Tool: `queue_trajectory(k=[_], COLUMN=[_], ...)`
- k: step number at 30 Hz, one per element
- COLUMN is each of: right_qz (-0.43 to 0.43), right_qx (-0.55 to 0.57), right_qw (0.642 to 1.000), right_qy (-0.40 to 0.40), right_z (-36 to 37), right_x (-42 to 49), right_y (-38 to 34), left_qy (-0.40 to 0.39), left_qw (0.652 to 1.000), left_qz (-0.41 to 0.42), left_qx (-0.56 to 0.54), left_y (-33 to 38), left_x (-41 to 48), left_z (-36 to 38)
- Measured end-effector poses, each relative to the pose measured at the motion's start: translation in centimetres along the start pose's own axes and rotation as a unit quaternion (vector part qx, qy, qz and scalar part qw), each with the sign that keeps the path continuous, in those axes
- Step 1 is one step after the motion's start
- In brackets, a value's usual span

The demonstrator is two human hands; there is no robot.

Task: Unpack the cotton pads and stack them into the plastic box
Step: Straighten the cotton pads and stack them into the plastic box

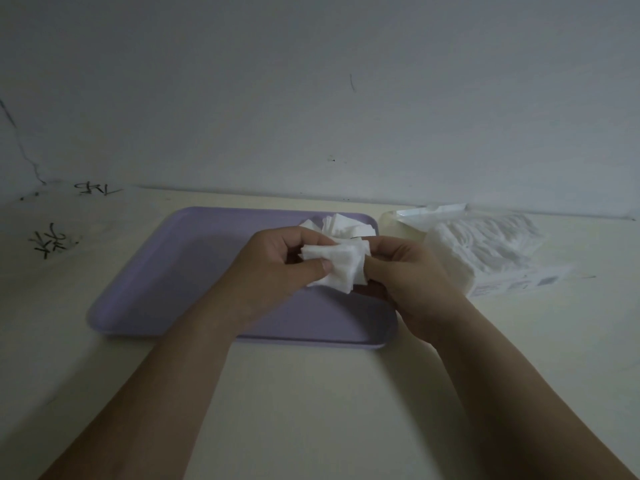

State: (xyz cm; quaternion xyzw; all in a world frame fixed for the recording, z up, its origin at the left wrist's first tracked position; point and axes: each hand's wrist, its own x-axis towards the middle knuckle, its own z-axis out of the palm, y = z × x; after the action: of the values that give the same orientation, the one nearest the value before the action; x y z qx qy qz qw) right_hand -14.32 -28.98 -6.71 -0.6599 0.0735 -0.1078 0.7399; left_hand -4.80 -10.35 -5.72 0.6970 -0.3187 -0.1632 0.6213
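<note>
My left hand (pixel 277 261) pinches a small fanned bunch of cotton pads (pixel 337 266), thumb pressed on top and fingers curled behind, while my right hand (pixel 412 275) grips the same bunch from its other side, fingers curled round its edge. I hold the bunch above the right half of the lilac tray (pixel 166 271), where a loose pile of pads (pixel 346 223) lies in the far right corner. Just right of the tray, on the cream table (pixel 311 393), the opened pack (pixel 491 247) lies full of white pads.
</note>
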Motion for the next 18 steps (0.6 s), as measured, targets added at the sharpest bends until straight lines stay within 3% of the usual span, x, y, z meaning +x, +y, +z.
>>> queue_trajectory(k=[9, 14, 18], right_qz=[0.026, 0.022, 0.008], right_qx=[0.083, 0.098, 0.084], right_qw=[0.995, 0.995, 0.995], right_qy=[-0.04, 0.01, 0.057], right_z=[0.3, -0.3, -0.5], right_x=[0.2, 0.7, 1.0], right_y=[-0.5, 0.4, 0.6], left_qy=[0.083, 0.103, 0.148], left_qw=[0.996, 0.993, 0.977], left_qz=[0.006, -0.026, -0.031], left_qx=[0.005, -0.047, -0.149], left_y=[0.0, 0.3, 0.4], left_x=[0.1, 0.1, 0.5], left_z=[0.3, 0.2, -0.5])
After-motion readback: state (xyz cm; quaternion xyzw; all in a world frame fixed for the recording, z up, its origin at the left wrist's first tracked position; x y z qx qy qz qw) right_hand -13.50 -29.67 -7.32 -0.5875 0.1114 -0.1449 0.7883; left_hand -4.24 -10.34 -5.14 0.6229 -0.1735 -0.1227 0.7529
